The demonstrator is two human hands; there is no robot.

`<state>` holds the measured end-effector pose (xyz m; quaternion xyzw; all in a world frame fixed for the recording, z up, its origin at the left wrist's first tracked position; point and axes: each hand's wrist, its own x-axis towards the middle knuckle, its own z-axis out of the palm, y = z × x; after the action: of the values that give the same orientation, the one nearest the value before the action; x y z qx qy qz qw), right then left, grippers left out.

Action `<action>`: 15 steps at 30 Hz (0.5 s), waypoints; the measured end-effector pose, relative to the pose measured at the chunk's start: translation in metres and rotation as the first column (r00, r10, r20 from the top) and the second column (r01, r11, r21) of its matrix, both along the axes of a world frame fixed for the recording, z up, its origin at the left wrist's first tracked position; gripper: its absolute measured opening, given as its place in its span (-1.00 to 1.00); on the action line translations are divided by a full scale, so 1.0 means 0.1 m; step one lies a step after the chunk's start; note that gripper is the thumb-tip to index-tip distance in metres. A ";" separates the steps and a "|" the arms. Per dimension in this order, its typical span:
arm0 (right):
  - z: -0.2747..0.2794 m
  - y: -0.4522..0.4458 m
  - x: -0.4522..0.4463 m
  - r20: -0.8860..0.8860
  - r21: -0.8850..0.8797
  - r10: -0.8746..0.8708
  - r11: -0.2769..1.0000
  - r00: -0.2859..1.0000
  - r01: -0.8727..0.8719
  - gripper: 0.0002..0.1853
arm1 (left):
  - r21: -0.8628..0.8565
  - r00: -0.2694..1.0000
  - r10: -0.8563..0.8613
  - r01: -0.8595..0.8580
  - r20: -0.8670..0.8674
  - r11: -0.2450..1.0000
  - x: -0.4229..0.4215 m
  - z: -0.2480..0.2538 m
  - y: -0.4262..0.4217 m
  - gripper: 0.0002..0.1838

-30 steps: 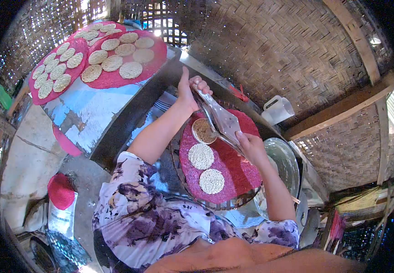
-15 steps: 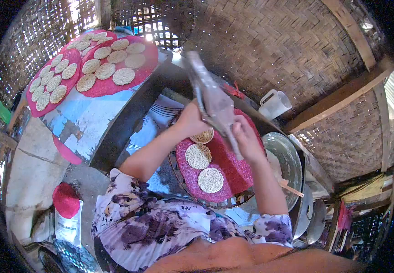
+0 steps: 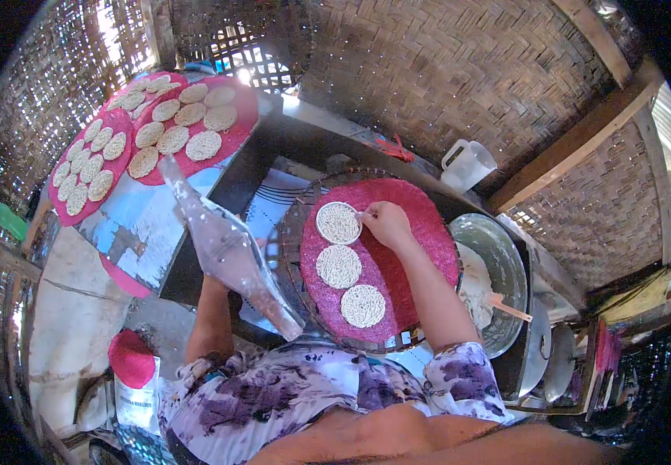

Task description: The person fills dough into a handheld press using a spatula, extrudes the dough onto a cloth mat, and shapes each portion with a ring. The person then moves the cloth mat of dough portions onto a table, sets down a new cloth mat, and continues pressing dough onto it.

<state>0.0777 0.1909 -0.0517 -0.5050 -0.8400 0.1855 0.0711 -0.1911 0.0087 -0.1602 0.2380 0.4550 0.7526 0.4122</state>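
My right hand point(image 3: 387, 225) pinches the small handle of a round ring mould point(image 3: 361, 225), which surrounds the uppermost pale noodle-textured disc point(image 3: 338, 222). Two similar discs, a middle one point(image 3: 338, 266) and a lower one point(image 3: 363, 306), lie in a column below it on a red round mat point(image 3: 421, 232). A long press-like tool point(image 3: 231, 248), wide in the middle and smeared with pale dough, is held by my left hand point(image 3: 216, 284) off to the left of the mat. The tool hides most of that hand.
A metal basin point(image 3: 512, 271) of pale dough with a wooden-handled utensil point(image 3: 510, 308) stands right of the mat. Behind it is a plastic jug point(image 3: 471, 167). More red mats point(image 3: 231, 143) with several discs lie on the upper-left surface. Woven walls point(image 3: 459, 70) enclose the space.
The press-like tool has swung from above the mat to the left, with my left hand. My right hand has left the tool and now grips the ring mould around the uppermost disc.
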 end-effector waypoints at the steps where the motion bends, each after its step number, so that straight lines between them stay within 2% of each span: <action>1: 0.03 -0.01 -0.01 0.032 -0.017 -0.005 1.000 0.999 0.005 -0.69 | 0.002 1.000 0.021 -0.021 -0.007 1.000 -0.05 -0.04 -0.04 -0.65; 3: -0.06 0.02 -0.01 0.039 0.094 0.053 0.994 0.998 -0.056 -0.70 | 0.009 0.988 0.073 -0.073 -0.134 0.997 -0.16 -0.16 -0.07 -0.68; 4: -0.10 0.04 0.00 0.045 0.150 0.079 0.985 0.996 -0.085 -0.70 | 0.023 0.955 0.091 -0.088 -0.283 0.996 -0.20 -0.22 -0.08 -0.68; 5: -0.09 0.03 0.01 0.023 0.157 0.069 0.985 0.997 -0.072 -0.71 | 0.091 0.831 0.112 -0.074 -0.545 0.993 -0.20 -0.15 -0.08 -0.75; 7: -0.06 0.02 0.03 -0.021 0.170 0.049 0.984 0.999 -0.045 -0.72 | 0.155 0.885 0.067 0.005 -0.461 0.988 -0.10 -0.03 -0.09 -0.83; 8: -0.01 0.00 0.06 -0.056 0.185 0.052 0.982 0.997 -0.041 -0.73 | 0.172 0.995 -0.034 0.050 -0.095 0.984 0.15 0.27 -0.12 -0.84; 10: 0.15 -0.04 0.21 -0.123 0.209 0.057 0.978 0.991 -0.030 -0.74 | 0.206 0.959 -0.131 0.078 0.253 0.975 0.33 0.49 -0.20 -0.84; 11: 0.19 -0.04 0.32 -0.187 0.200 0.050 0.980 0.981 -0.012 -0.75 | 0.209 0.967 -0.118 0.071 0.224 0.975 0.35 0.51 -0.23 -0.86; 14: 0.29 -0.18 0.74 -0.232 0.177 -0.001 0.983 0.973 0.043 -0.73 | 0.109 0.985 -0.094 0.078 0.147 0.991 0.43 0.75 -0.39 -0.85; 15: 0.31 -0.25 0.89 -0.206 0.151 -0.034 0.986 0.978 0.066 -0.73 | 0.110 0.995 -0.077 0.070 0.064 0.991 0.40 0.64 -0.40 -0.82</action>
<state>0.1668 0.1657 -0.0207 -0.4974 -0.8273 0.1674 0.2004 -0.1516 -0.0315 -0.0960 0.2509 0.3903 0.7680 0.4414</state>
